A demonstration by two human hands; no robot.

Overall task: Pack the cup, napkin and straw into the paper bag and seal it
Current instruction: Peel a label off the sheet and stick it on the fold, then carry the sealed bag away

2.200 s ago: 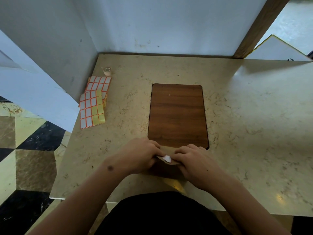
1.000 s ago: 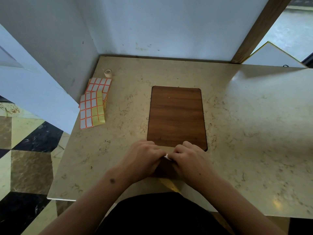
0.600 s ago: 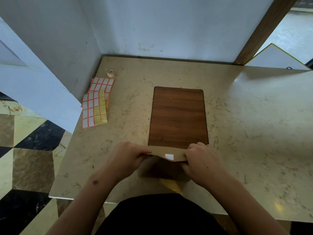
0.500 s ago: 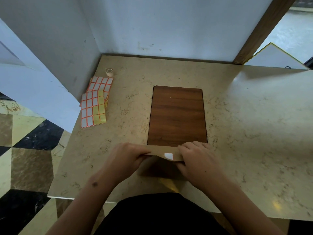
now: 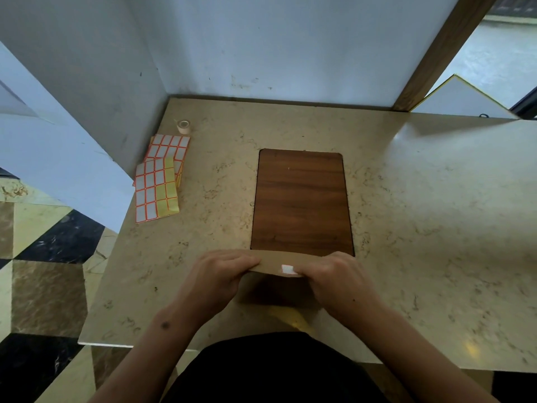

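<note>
Brown paper bag [image 5: 274,261] upright at near edge of beige marble-pattern counter [image 5: 421,228], top folded over; small white rectangular sticker with red border [image 5: 287,269] on the flap; left hand [image 5: 220,279] pinching flap's left end; right hand [image 5: 338,282] pressing beside sticker; dark wood-grain rectangular inset panel [image 5: 302,202] just beyond; sheets of red-bordered label stickers [image 5: 159,184] and small tape roll [image 5: 183,127] far left by wall.

We are seeing only the folded top of the paper bag [image 5: 273,261]; both hands are covering its ends, contents are staying hidden, and its shadowed body is reading indistinctly.
</note>
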